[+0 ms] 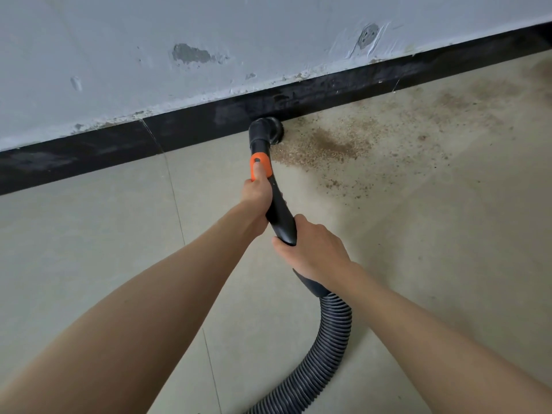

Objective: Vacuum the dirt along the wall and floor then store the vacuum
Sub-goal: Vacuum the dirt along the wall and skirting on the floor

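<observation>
A black vacuum wand [279, 215] with an orange collar [261, 166] points at the wall base. Its round black nozzle [267, 129] touches the floor right against the black skirting board [343, 91]. My left hand [257, 195] grips the wand just below the orange collar, thumb on the orange part. My right hand [310, 252] grips the rear of the wand where the ribbed black hose [325, 348] begins. Brown dirt [325, 147] lies on the floor immediately right of the nozzle and spreads farther right along the wall.
The grey-white wall [209, 34] has chipped patches and rough plaster above the skirting. Beige floor tiles [89, 249] left of the nozzle look free of dirt. The hose curves down to the bottom edge of view; the vacuum body is out of sight.
</observation>
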`<control>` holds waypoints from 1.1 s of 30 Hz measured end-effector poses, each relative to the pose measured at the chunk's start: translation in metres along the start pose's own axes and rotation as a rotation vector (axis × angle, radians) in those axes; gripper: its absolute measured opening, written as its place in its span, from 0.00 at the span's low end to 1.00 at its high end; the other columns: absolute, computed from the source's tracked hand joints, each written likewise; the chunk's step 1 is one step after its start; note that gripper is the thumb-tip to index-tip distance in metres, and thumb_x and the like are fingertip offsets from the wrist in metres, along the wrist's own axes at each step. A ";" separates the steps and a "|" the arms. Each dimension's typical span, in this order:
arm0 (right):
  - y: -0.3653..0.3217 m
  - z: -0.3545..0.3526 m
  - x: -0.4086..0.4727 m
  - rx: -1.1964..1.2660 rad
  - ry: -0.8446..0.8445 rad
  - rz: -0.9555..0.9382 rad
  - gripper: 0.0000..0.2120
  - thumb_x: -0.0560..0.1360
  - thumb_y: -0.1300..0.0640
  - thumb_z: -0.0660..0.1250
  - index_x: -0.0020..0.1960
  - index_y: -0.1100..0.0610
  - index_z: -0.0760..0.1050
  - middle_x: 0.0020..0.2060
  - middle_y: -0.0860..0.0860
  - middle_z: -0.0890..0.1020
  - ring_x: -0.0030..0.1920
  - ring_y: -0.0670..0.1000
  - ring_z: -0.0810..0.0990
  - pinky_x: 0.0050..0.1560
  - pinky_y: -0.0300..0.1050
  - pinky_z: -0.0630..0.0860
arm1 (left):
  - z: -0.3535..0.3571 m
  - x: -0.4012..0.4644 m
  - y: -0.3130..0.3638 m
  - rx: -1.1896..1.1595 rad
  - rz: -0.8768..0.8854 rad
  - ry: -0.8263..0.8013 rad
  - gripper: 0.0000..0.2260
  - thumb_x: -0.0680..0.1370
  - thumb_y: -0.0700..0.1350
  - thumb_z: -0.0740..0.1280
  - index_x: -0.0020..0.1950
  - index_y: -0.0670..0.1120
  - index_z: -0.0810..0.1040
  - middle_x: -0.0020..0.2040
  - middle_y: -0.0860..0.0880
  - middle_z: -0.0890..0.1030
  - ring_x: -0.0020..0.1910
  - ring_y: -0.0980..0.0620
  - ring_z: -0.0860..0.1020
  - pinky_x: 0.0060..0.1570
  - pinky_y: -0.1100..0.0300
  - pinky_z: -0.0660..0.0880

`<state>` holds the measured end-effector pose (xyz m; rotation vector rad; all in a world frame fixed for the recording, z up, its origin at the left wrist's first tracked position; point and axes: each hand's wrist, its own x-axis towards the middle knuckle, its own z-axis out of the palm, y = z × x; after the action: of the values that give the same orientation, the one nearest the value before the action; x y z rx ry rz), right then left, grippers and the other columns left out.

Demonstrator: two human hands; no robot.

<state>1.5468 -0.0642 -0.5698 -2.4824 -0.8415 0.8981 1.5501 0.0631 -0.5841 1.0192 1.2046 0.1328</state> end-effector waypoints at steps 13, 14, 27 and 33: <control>-0.017 0.010 0.001 0.000 -0.117 -0.114 0.12 0.78 0.46 0.60 0.49 0.55 0.66 0.36 0.46 0.73 0.39 0.53 0.75 0.32 0.40 0.64 | -0.038 0.005 -0.012 0.014 0.057 0.193 0.27 0.79 0.62 0.50 0.63 0.41 0.69 0.52 0.41 0.77 0.52 0.43 0.78 0.58 0.46 0.75; -0.020 0.012 0.000 0.007 -0.135 -0.125 0.12 0.78 0.45 0.60 0.49 0.55 0.66 0.36 0.47 0.74 0.41 0.54 0.76 0.33 0.41 0.65 | -0.043 0.003 -0.013 0.011 0.074 0.221 0.27 0.80 0.61 0.50 0.64 0.41 0.69 0.53 0.41 0.77 0.52 0.42 0.78 0.58 0.46 0.75; 0.018 0.010 -0.019 0.226 -0.029 0.004 0.11 0.76 0.44 0.62 0.46 0.52 0.68 0.39 0.50 0.81 0.41 0.51 0.81 0.42 0.47 0.76 | 0.007 -0.020 -0.019 0.241 0.145 0.041 0.25 0.81 0.59 0.48 0.65 0.40 0.67 0.52 0.42 0.74 0.50 0.44 0.75 0.50 0.51 0.73; 0.017 0.007 -0.016 0.211 0.001 0.022 0.13 0.76 0.45 0.62 0.48 0.54 0.68 0.39 0.50 0.80 0.41 0.51 0.80 0.39 0.44 0.73 | 0.013 -0.014 -0.015 0.249 0.141 0.007 0.26 0.80 0.60 0.49 0.65 0.40 0.67 0.54 0.41 0.75 0.56 0.41 0.76 0.59 0.46 0.74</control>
<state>1.5398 -0.0864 -0.5766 -2.3137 -0.6829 0.9414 1.5487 0.0388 -0.5846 1.3233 1.1747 0.0984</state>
